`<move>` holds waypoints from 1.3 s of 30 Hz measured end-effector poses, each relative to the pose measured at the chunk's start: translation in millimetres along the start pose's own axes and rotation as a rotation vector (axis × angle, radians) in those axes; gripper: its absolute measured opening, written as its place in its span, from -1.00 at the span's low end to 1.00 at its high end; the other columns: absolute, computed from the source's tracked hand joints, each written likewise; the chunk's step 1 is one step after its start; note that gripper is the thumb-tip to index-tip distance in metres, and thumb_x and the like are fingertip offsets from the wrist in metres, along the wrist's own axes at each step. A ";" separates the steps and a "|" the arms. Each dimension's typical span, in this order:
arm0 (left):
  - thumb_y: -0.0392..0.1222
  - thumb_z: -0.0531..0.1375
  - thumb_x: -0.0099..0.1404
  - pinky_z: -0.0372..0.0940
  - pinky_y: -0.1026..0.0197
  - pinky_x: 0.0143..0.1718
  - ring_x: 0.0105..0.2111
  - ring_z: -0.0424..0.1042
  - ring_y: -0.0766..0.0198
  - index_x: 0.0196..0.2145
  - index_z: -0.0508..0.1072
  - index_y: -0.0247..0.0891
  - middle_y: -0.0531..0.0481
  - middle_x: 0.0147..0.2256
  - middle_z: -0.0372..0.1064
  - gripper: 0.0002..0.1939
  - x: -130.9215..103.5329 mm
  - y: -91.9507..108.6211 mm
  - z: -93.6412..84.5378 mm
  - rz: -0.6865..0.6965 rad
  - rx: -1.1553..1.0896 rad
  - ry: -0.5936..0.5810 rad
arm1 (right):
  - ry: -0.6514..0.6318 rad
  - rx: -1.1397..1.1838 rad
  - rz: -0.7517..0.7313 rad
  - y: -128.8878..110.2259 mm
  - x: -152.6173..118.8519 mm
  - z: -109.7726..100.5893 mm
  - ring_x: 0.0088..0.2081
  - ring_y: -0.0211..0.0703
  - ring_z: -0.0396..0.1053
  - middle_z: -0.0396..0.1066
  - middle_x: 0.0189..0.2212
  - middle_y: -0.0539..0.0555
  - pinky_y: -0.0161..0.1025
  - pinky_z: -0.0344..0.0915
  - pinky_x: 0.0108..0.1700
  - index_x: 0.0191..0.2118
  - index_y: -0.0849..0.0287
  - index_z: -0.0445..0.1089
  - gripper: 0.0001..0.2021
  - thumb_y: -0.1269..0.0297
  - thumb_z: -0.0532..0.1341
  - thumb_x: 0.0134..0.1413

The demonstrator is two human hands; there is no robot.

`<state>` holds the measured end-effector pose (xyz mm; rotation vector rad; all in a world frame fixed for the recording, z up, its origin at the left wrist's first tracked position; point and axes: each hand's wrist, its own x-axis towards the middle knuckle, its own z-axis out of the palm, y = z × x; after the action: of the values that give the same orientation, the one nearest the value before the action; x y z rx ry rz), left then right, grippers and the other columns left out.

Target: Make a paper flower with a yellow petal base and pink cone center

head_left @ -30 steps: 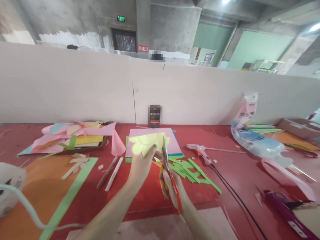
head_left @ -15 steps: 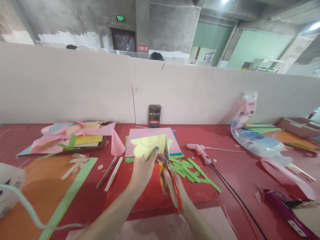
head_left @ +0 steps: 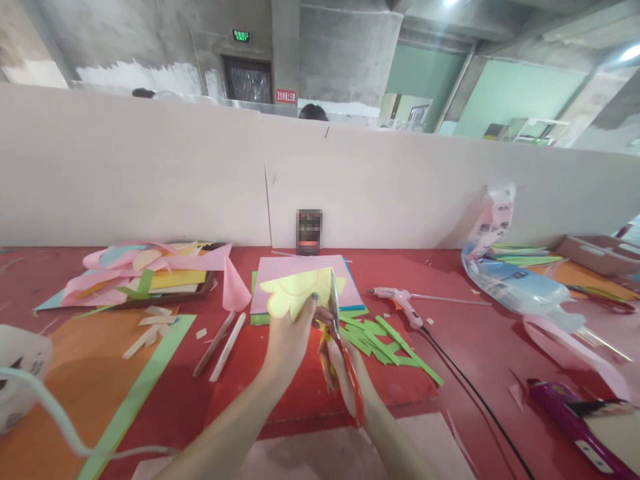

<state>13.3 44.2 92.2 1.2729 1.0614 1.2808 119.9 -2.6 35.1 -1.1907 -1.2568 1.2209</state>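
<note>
My left hand [head_left: 293, 333] is closed on a piece of yellow paper [head_left: 285, 293] with a scalloped, petal-like edge, thumb on top. In my right hand [head_left: 340, 363] are scissors [head_left: 357, 393] with red and yellow handles. Their blades [head_left: 335, 297] point away from me and lie against the paper's right side. Whether they are fully closed I cannot tell. Beneath the hands lie a stack of pink, blue and green sheets [head_left: 273, 267] and a red board [head_left: 280, 400]. Green paper strips [head_left: 380, 340] are scattered just right of my right hand.
A pink glue gun [head_left: 400, 300] with a black cord lies to the right, near a plastic bag [head_left: 520, 283]. Paper scraps [head_left: 150, 263] fill a tray at the left. A pink paper cone [head_left: 234, 287] and two rolled sticks [head_left: 227, 348] are nearer. A purple tool [head_left: 570, 417] lies front right.
The yellow paper has tilted very slightly in my left hand. Both hands and the scissors stay in nearly the same place.
</note>
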 end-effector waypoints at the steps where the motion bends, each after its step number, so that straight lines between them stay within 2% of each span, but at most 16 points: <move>1: -0.16 0.04 0.21 0.30 0.27 -0.43 -0.47 0.45 0.26 -0.52 0.47 -0.30 -0.01 -0.53 0.48 -0.72 -0.4 -0.3 0.3 0.002 0.002 0.005 | -0.001 -0.006 -0.012 1.4 0.5 0.2 -0.68 -0.39 0.03 0.02 -0.66 -0.14 -0.42 0.07 -0.67 -0.37 0.17 0.19 -0.63 -0.09 0.04 0.03; 5: -0.15 0.04 0.21 0.30 0.27 -0.43 -0.47 0.45 0.27 -0.52 0.47 -0.30 -0.01 -0.52 0.48 -0.71 -1.8 -2.5 1.9 0.020 0.014 0.018 | 0.027 -0.022 -0.067 13.2 3.4 1.6 -0.72 -0.41 0.03 0.04 -0.70 -0.14 -0.43 0.07 -0.69 -0.39 0.16 0.17 -0.66 -0.04 -0.03 0.11; 9: -0.17 0.03 0.22 0.29 0.29 -0.44 -0.48 0.44 0.29 -0.53 0.48 -0.30 0.00 -0.54 0.47 -0.70 -2.4 -4.5 3.8 0.033 -0.001 0.028 | 0.031 -0.027 -0.062 18.5 4.2 1.1 -0.74 -0.42 0.03 0.04 -0.72 -0.15 -0.44 0.05 -0.71 -0.40 0.16 0.17 -0.66 -0.02 -0.05 0.13; 24: -0.17 0.04 0.21 0.29 0.32 -0.44 -0.51 0.41 0.32 -0.56 0.47 -0.31 0.01 -0.57 0.45 -0.70 -1.1 -3.8 2.9 0.003 -0.016 0.017 | 0.044 -0.016 -0.047 7.9 0.4 4.2 -0.76 -0.45 0.01 0.01 -0.71 -0.15 -0.45 0.02 -0.74 -0.45 0.16 0.13 -0.67 0.00 -0.05 0.14; 33: -0.15 0.04 0.21 0.25 0.31 -0.46 -0.58 0.33 0.36 -0.66 0.33 -0.29 0.08 -0.66 0.31 -0.67 0.2 -3.1 -3.5 0.110 0.065 0.009 | 0.008 -0.037 -0.060 11.2 0.1 0.7 -0.77 -0.43 0.00 0.03 -0.76 -0.16 -0.45 0.03 -0.73 -0.44 0.16 0.13 -0.67 0.00 -0.05 0.14; 39: -0.12 0.03 0.22 0.21 0.31 -0.47 -0.59 0.31 0.36 -0.62 0.30 -0.27 0.10 -0.66 0.28 -0.69 2.5 -6.0 -5.9 0.127 0.088 0.006 | 0.033 -0.022 -0.054 9.4 1.0 3.7 -0.80 -0.45 -0.04 -0.02 -0.77 -0.18 -0.45 0.00 -0.76 -0.48 0.16 0.11 -0.64 -0.05 -0.01 0.10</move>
<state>7.9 47.7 86.2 1.4227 1.0650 1.3459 116.4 -1.6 25.7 -1.1809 -1.2733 1.1462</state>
